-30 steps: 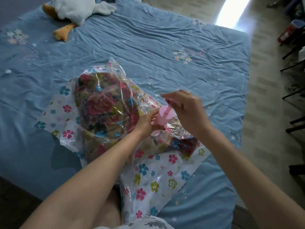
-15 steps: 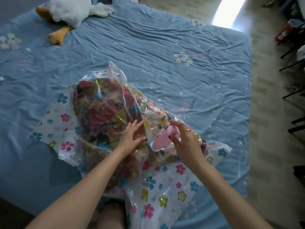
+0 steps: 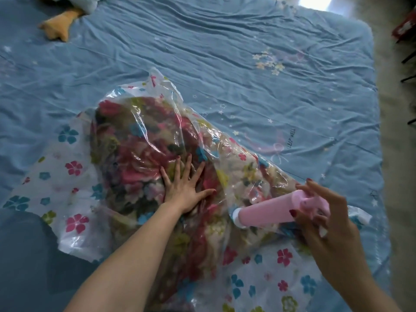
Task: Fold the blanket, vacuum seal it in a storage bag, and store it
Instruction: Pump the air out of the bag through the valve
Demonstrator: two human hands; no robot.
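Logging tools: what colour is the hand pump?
Pink plastic hand pump with a white tip, head view.

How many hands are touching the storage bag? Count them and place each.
1. The left hand presses flat on the storage bag over the blanket. The right hand grips the pink pump; bag contact is unclear.

Glossy crinkled plastic bag (image 3: 74, 224), fuzzy cloth blanket (image 3: 139, 154), smooth plastic pump (image 3: 265, 212).
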